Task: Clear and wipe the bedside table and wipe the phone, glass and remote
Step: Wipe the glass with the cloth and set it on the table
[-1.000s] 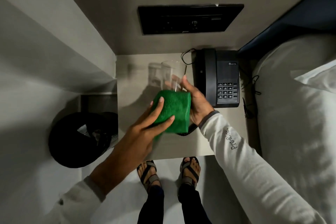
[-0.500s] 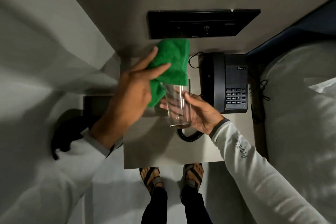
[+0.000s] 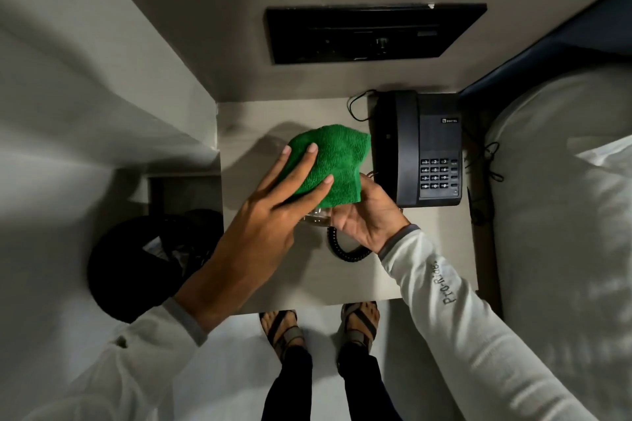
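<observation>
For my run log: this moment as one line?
step: wiping glass | left hand: presses green cloth on glass | right hand: holds glass | phone: on table

The left hand (image 3: 270,215) reaches in from the left side, with its fingers (image 3: 301,164) straight and spread out on the soft green cloth (image 3: 337,161). The right hand (image 3: 367,215) comes in from the right and seems to grip the clear drinking glass (image 3: 316,219) from below.
</observation>
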